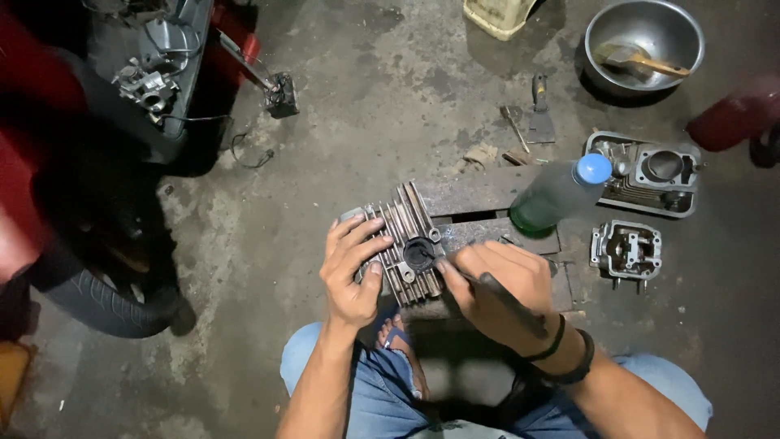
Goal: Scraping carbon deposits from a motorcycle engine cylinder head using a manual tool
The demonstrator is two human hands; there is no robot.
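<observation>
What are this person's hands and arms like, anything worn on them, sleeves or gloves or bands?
Both hands are bare, with no gloves. The left hand and its forearm carry nothing: no sleeve, watch or band shows. The right hand has two black bands around its wrist, one thinner and one thicker. No sleeve reaches either forearm, and no rings can be made out.

Stained grey concrete floor (341, 106) carries a flat wooden board (475, 191), round steel bowl (644, 36), metal scraper (540, 118), two grey metal engine castings (646, 172) (626, 248) and a black rubber tyre (101, 305).
</observation>
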